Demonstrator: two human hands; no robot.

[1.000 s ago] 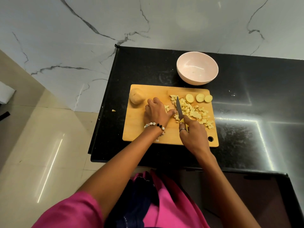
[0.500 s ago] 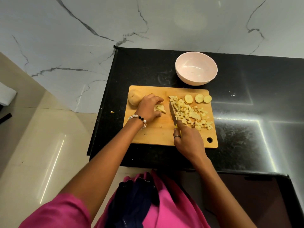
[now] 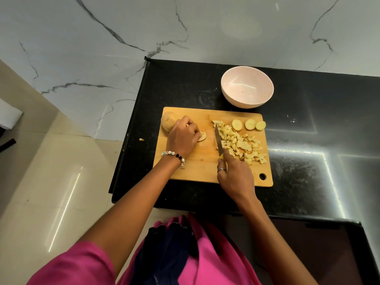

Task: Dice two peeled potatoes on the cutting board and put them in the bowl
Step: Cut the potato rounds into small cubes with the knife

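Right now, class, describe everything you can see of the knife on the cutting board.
The knife has a narrow, pointed, steel-looking blade and a yellow handle, mostly hidden in the right hand. It points away from the person, tip near the far part of the wooden cutting board. Its right side meets the pile of diced potato; bare board lies to its left.

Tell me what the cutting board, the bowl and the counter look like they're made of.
Cutting board: wood or bamboo, matte, with visible grain and a warm tan colour. Bowl: pale pink, smooth and glossy with light streaks inside; plastic or glazed ceramic, can't tell which. Counter: polished black speckled stone, likely granite, mirroring strip lights.
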